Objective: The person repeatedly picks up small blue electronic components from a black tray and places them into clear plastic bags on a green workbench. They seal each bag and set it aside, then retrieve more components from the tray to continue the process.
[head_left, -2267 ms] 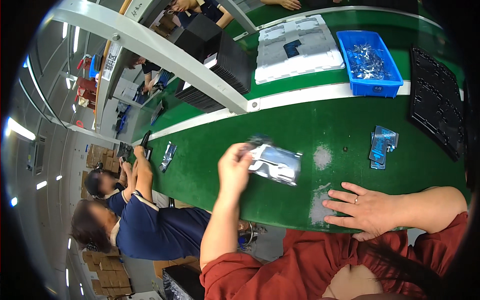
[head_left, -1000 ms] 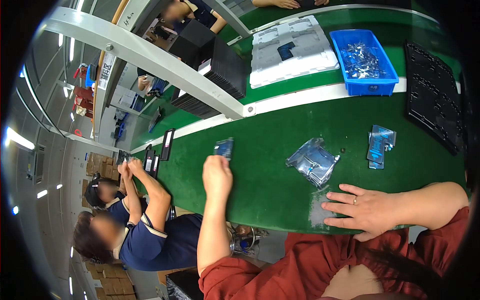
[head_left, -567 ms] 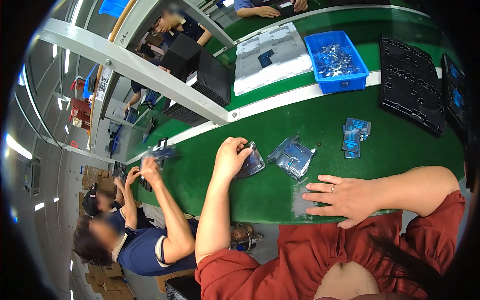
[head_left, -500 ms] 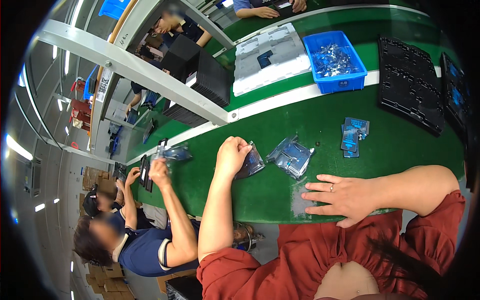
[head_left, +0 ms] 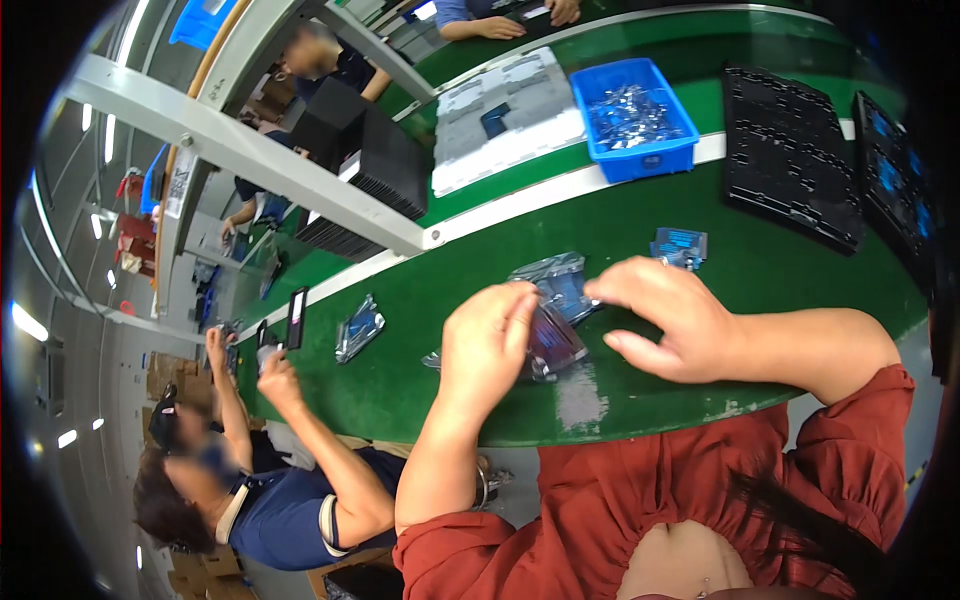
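Observation:
My left hand [head_left: 488,338] is closed in a pinch on a clear plastic bag [head_left: 555,345] with a dark flat part inside. Just to the right, my right hand [head_left: 668,322] hovers with thumb and fingers apart, holding nothing; its fingertips are by a second shiny bag [head_left: 562,280] lying behind the first. Beyond that hand, small flat blue-labelled parts [head_left: 682,246] lie on the green tabletop [head_left: 440,275], partly covered by my fingers.
A blue bin [head_left: 645,160] of small shiny packets stands at the back, beside a pale foam tray [head_left: 470,160]. Black trays [head_left: 790,160] lie at right. Another bag [head_left: 360,328] rests left, near a co-worker's hand [head_left: 278,380]. A metal post [head_left: 300,175] crosses the upper left.
My right hand has lifted off the table edge and moved left toward the bags. My left hand has drawn the held bag rightward and nearer. The co-worker's bag now lies on the table.

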Motion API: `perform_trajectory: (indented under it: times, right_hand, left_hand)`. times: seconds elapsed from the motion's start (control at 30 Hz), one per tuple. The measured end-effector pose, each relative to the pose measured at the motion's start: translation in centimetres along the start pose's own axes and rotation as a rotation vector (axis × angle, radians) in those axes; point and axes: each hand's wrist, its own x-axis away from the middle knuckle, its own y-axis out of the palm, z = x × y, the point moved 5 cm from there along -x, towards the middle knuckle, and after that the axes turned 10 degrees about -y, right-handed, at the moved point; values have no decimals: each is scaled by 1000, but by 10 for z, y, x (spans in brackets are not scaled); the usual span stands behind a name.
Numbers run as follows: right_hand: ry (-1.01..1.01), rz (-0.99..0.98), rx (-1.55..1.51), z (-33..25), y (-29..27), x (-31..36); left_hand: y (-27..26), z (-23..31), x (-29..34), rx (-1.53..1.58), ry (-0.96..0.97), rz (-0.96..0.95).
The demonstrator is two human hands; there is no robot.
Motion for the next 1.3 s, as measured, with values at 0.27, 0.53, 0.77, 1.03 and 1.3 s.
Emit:
perform_trajectory:
  times: [0.27, 0.53, 0.77, 1.03, 1.3]
  right_hand:
    - [115, -456, 127, 17, -11, -7]
    - [-220, -388, -14, 9, -14, -13]
    - [-669, -401, 155, -80, 2, 3]
    - [339, -19, -485, 14, -45, -43]
    - [315, -39, -484, 46, -20, -43]
  left_hand:
    - [48, 45, -9, 41, 161, -313]
    - [61, 19, -13, 525, -83, -650]
    - [51, -35, -29, 725, -349, -243]
    - [34, -45, -36, 855, -236, 10]
    - [23, -13, -25, 481, -28, 140]
